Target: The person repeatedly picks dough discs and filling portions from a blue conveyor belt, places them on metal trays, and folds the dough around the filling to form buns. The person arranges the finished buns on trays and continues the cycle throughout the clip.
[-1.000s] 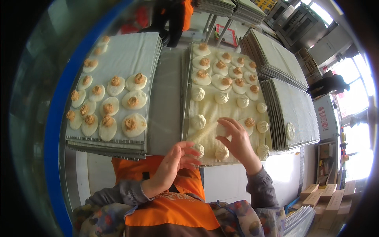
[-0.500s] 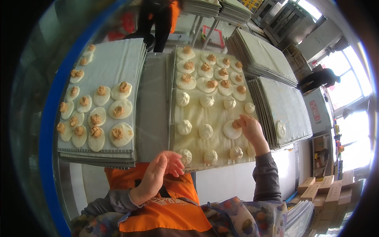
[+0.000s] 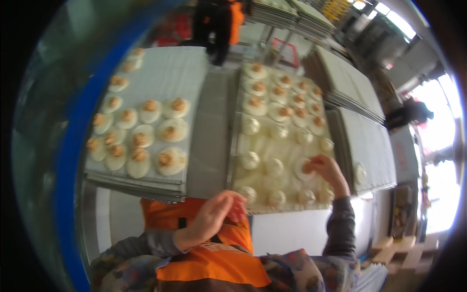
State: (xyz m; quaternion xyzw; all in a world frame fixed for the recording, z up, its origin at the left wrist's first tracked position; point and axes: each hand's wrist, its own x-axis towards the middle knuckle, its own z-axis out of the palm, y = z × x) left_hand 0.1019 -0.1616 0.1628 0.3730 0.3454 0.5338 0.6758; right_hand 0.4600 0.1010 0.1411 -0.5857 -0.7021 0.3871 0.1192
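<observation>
My right hand [image 3: 329, 172] reaches over the right tray [image 3: 237, 129] and its fingertips pinch a flat round dough piece [image 3: 303, 168] with orange filling on it. Around it lie several closed white dough balls [image 3: 250, 160], and farther back sit rows of flat rounds topped with filling [image 3: 279, 91]. My left hand [image 3: 212, 218] hovers near the tray's front edge, fingers loosely apart, holding nothing. A left tray [image 3: 194, 117] carries several filled rounds [image 3: 170, 160] on its left side.
Stacks of grey trays [image 3: 367, 146] stand to the right of the table, and more stacks [image 3: 340, 73] sit behind them. A person in orange [image 3: 221, 24] stands at the far side. A blue curved rim [image 3: 73, 170] borders the left of the view.
My right hand moved right across the right tray to the flat filled round. My left hand drew back from the tray toward my chest.
</observation>
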